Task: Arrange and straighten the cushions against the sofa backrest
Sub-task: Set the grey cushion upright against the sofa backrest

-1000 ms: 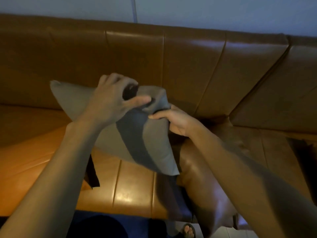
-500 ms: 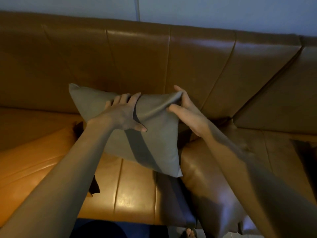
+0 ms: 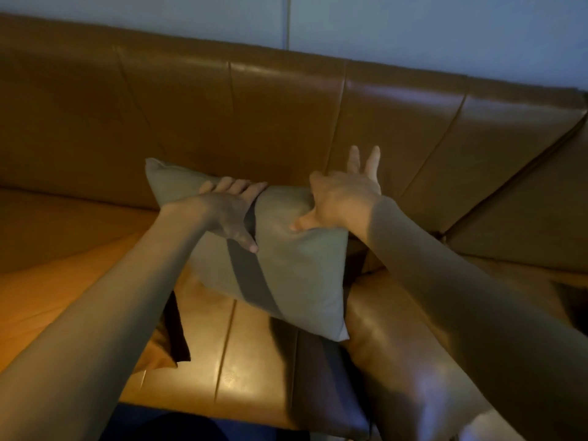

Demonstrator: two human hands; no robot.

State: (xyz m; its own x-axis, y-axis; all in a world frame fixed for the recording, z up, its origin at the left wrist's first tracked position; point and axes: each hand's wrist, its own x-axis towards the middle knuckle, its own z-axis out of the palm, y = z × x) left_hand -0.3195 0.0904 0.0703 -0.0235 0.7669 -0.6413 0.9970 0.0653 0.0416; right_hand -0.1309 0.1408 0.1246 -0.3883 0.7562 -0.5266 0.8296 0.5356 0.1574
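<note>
A grey cushion (image 3: pixel 296 281) with a dark diagonal stripe leans tilted against the brown leather sofa backrest (image 3: pixel 286 106), its lower corner on the seat. My left hand (image 3: pixel 229 211) grips its top edge near the middle, fingers curled over the top and thumb on the front. My right hand (image 3: pixel 343 198) lies over the cushion's top right corner. Its thumb presses the front face and its fingers are spread, pointing up along the backrest. A brown leather cushion (image 3: pixel 397 345) lies on the seat under my right forearm.
The sofa seat (image 3: pixel 254 377) runs left and forward; the corner section (image 3: pixel 525 218) turns at the right. A dark and orange cloth piece (image 3: pixel 168 345) lies under my left forearm. Another dark cushion (image 3: pixel 572 307) shows at the right edge.
The grey cushion has moved back and up against the backrest. My right hand let go of the corner pinch and spread its fingers. My left hand slid along the top edge.
</note>
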